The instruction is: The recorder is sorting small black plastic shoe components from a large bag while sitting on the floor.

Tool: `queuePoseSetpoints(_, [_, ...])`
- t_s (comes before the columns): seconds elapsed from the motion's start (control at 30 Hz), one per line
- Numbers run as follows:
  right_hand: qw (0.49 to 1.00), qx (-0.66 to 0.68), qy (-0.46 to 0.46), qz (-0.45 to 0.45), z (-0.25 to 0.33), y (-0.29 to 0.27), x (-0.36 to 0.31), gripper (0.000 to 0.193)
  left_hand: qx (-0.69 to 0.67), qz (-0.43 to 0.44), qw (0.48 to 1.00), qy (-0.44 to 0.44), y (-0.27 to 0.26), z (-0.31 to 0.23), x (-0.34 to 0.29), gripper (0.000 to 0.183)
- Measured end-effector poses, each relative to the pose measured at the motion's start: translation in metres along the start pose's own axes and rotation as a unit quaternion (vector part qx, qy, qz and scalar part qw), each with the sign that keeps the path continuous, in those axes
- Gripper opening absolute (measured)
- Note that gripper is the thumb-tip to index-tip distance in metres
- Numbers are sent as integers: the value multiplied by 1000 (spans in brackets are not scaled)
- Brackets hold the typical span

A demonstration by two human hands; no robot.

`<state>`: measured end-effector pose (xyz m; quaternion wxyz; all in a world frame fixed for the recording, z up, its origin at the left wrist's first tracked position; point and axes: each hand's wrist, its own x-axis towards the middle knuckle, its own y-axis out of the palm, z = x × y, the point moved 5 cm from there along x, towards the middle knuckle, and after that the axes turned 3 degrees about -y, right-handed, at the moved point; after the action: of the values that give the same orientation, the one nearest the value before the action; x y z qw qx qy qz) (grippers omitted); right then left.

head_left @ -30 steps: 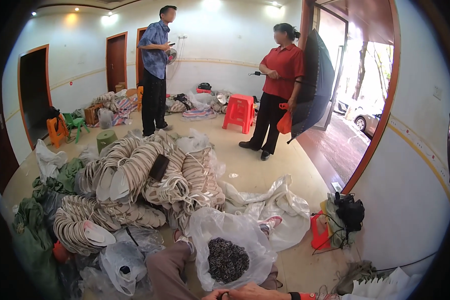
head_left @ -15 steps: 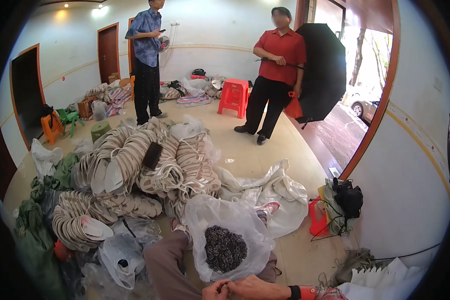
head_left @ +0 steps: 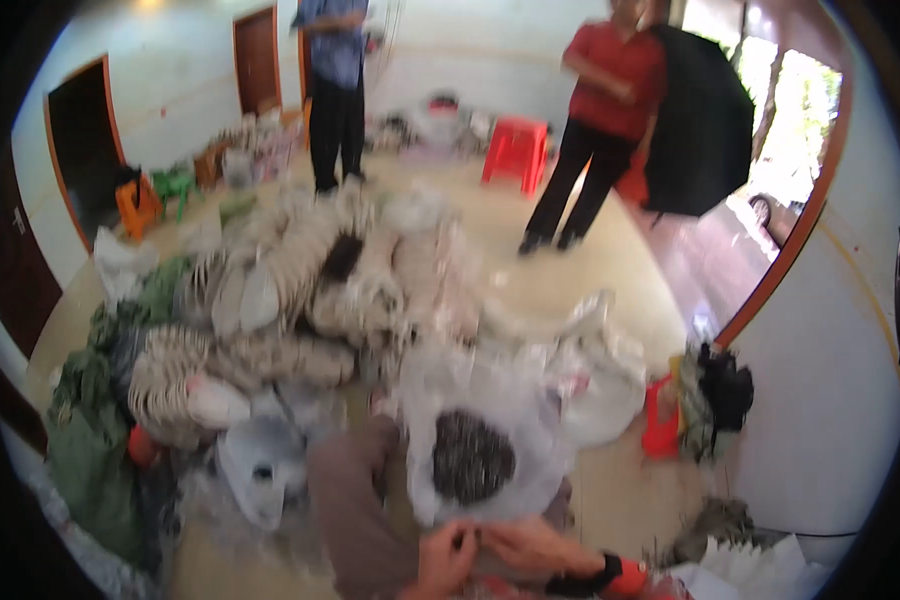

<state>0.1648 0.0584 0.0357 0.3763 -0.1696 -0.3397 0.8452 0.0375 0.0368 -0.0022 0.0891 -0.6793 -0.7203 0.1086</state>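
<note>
At six o'clock, the left hand (head_left: 443, 558) and right hand (head_left: 530, 548) are meeting with fingers curled; blur is hiding whatever they are pinching. Just above, at twelve o'clock from them, a clear plastic bag of dark small pieces (head_left: 470, 455) is lying open on the floor.

**Bright doorway, soft and blurred picture**

The whole view is blurred by motion; no edge is sharp, and the two hands (head_left: 500, 555) at the bottom are smeared together. Strong daylight comes in through the open doorway (head_left: 800, 140) at the upper right and is washed out to white there. It puts a pale glare on the floor (head_left: 530, 270) and the white wall (head_left: 830, 400). A ceiling lamp (head_left: 150, 5) glows at the top left. Shadows are weak. The fisheye lens bends the door frames, and a black ring closes the picture's corners.
</note>
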Motion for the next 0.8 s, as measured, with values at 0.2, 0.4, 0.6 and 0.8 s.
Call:
queuePoseSetpoints(0.2, [916, -375, -139, -38, 37, 1, 17, 29, -186, 55, 968, -159, -9, -1, 29, 19])
queuePoseSetpoints(0.4, [920, -369, -111, -69, 33, 18, 18, 41, -164, 52, 983, -60, -12, 0, 28, 24])
queuePoseSetpoints(0.6, [979, -176, -70, -70, 29, 16, 15, 38, -261, 156, 933, -193, -22, 16, 26, 26])
queuePoseSetpoints(0.8, [970, 15, -118, -214, -2, -25, 45, 33, -263, 242, 927, -111, -20, 12, 32, 39])
